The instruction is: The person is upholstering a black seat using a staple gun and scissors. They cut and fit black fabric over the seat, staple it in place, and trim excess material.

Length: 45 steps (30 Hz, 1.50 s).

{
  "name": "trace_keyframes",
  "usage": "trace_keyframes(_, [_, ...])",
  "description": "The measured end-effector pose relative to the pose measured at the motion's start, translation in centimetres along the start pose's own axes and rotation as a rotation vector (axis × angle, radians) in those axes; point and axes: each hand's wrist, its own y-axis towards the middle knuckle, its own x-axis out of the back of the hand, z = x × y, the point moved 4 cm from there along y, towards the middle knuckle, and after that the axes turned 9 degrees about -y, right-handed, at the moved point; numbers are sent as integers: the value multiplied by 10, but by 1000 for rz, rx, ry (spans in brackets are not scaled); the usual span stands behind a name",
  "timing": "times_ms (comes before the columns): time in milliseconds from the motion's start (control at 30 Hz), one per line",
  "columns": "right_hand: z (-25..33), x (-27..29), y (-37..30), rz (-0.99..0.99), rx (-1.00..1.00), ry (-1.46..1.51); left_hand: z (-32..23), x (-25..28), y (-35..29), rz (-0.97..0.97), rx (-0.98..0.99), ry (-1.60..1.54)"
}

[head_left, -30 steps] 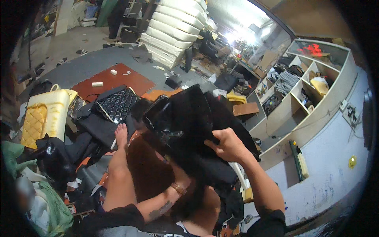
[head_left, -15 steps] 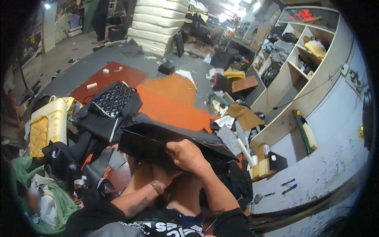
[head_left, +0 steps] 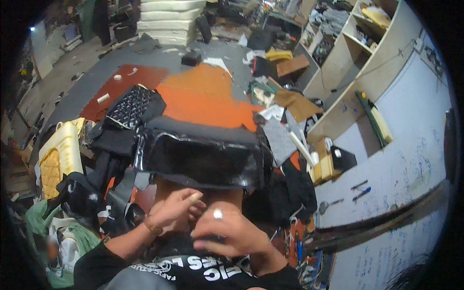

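A glossy black upholstery piece (head_left: 208,157), with raised edges and a dark grey far flap, lies across my knees. Just below its near edge is my left hand (head_left: 181,210), its thumb stretched out and its fingers loosely bent and apart. My right hand (head_left: 232,232) hovers close to it, nearer my body, a little blurred. Its fingers curl with a gap to the thumb, and a bright spot shows on the knuckles. Nothing shows in either hand, and both are apart from the black piece.
Beyond lies orange sheet material (head_left: 203,96). At left are a quilted black piece (head_left: 130,108) and a yellowed foam block (head_left: 63,152). On the right stand shelves (head_left: 348,58) and a white board (head_left: 406,159) with pens and scissors. Stacked white foam (head_left: 169,21) rises at the back.
The black piece, earlier held up by my right hand, now lies flatter across my knees. My right hand has let go and come down towards me; my left has come out from beneath.
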Motion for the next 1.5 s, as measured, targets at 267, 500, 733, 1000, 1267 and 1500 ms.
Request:
trace_keyframes(267, [134,76,-41,-181,380,-233,-122,-49,-7,-145,-893,1415])
trace_keyframes(500, [-98,59,-217,-1143,-944,170,-85,6,41,-250,-627,1707])
trace_keyframes(733, [-272,-192,-555,-881,-1882,-182,-93,-16,49,-184,-812,1556])
trace_keyframes(1000, [-258,-180,-504,-726,-2117,-622,-90,-11,29,-88,-889,1277])
trace_keyframes(1267, [-256,-96,-562,-563,-2407,-558,-117,-10,25,-235,-766,1131])
trace_keyframes(1500, [-275,-112,-579,-356,-2179,-376,-145,-23,26,-317,-877,1216])
